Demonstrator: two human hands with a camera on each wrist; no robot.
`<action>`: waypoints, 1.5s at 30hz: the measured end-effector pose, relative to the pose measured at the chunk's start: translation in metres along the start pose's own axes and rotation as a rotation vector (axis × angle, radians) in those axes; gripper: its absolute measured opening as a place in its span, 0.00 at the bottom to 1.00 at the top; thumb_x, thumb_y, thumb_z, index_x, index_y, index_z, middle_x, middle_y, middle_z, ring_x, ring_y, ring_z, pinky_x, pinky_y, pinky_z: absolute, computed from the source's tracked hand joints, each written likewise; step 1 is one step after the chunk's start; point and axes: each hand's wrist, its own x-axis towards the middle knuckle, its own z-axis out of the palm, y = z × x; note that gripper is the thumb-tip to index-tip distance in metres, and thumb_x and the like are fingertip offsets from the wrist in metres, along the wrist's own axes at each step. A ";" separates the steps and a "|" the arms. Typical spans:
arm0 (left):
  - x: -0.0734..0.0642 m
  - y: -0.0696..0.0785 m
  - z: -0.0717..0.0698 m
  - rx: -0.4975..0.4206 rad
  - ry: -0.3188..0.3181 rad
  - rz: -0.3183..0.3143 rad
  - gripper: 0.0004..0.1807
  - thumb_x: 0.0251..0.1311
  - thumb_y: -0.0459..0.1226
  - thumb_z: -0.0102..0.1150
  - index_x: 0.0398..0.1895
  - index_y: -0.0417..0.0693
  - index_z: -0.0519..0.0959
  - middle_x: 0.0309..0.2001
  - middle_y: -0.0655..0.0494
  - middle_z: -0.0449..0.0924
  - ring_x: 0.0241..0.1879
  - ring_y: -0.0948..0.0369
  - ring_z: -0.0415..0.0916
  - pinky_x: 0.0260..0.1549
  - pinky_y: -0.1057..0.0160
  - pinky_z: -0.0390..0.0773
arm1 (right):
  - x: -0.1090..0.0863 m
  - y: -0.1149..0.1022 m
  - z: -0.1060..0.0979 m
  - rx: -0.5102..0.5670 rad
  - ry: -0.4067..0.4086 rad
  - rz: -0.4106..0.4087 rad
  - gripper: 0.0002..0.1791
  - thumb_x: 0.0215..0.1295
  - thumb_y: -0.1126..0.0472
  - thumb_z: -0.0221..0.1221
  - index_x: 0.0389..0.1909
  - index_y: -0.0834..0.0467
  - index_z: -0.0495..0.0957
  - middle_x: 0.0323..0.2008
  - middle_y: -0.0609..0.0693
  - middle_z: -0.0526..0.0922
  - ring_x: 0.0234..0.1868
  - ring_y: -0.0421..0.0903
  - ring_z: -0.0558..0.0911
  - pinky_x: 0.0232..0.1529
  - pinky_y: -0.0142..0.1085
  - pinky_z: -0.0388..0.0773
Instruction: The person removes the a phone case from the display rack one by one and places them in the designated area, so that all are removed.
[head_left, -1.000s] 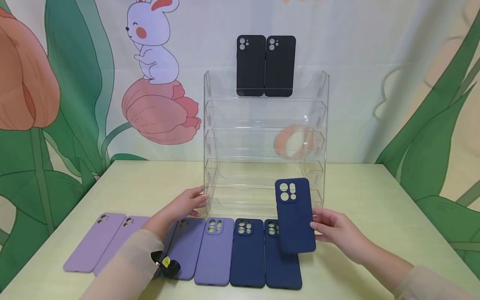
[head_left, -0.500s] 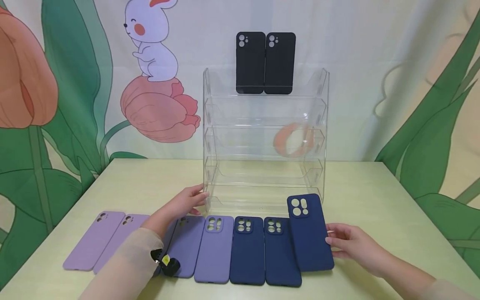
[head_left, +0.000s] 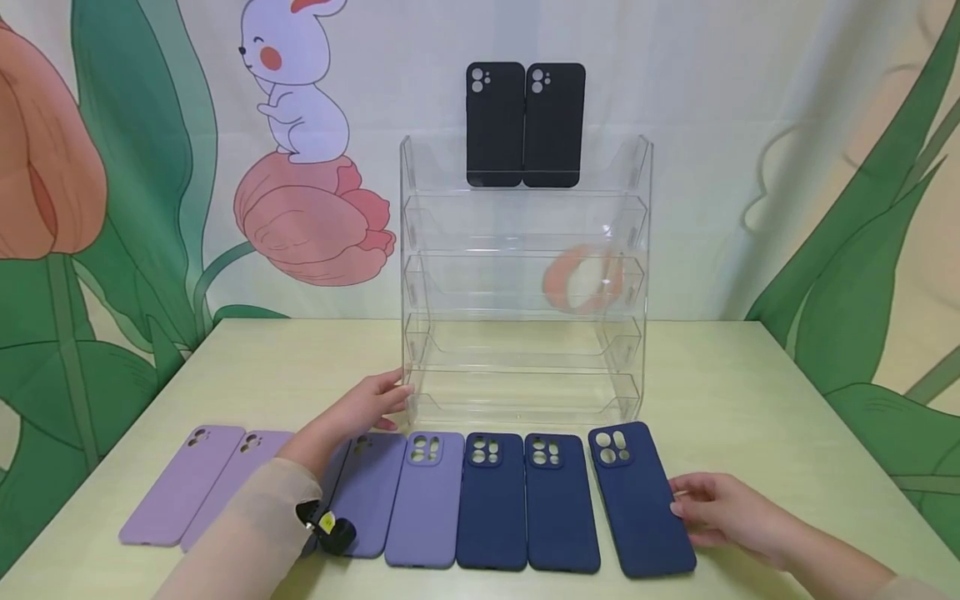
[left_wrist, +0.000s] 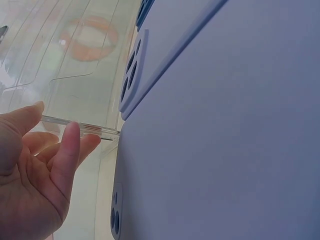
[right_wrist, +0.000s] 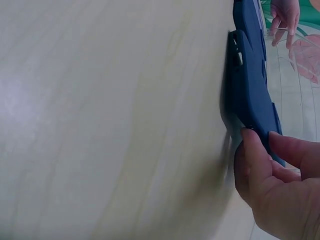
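My right hand pinches the right edge of a navy phone case, thumb on top and fingers beneath. That case lies slightly tilted at the right end of a row, with a narrow gap to its neighbour. In the right wrist view, its held edge is just above or on the table. My left hand holds the lower left side of a clear tiered display stand; the left wrist view shows thumb and fingers on either side of the panel. Two black phone cases stand upright in its top tier.
Two more navy cases lie in the row, then several purple cases and pale lilac cases to the left. My left forearm hides part of the row. A patterned cloth hangs behind the light table.
My right hand has lowered the navy case and moved it right, from overlapping the neighbouring navy case to beside it. My left hand has stayed on the stand.
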 end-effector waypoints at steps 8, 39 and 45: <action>0.000 0.001 -0.001 -0.002 0.000 0.016 0.30 0.72 0.41 0.41 0.72 0.41 0.48 0.66 0.34 0.57 0.61 0.42 0.63 0.40 0.53 0.78 | 0.003 -0.006 0.007 -0.113 0.078 0.060 0.22 0.66 0.67 0.54 0.53 0.81 0.64 0.38 0.55 0.80 0.39 0.46 0.80 0.37 0.42 0.80; 0.001 0.004 0.000 0.009 -0.003 0.008 0.30 0.72 0.41 0.41 0.73 0.44 0.47 0.67 0.36 0.56 0.61 0.43 0.63 0.40 0.54 0.78 | 0.014 -0.041 0.011 -0.508 0.081 0.037 0.35 0.60 0.61 0.61 0.62 0.75 0.58 0.27 0.53 0.77 0.22 0.48 0.80 0.24 0.39 0.78; 0.001 -0.002 0.000 0.004 0.005 0.004 0.31 0.72 0.41 0.42 0.72 0.40 0.47 0.67 0.34 0.56 0.60 0.42 0.64 0.39 0.54 0.78 | 0.022 -0.079 -0.004 -0.449 0.057 -0.223 0.32 0.65 0.58 0.57 0.63 0.73 0.60 0.32 0.55 0.78 0.32 0.48 0.82 0.34 0.39 0.79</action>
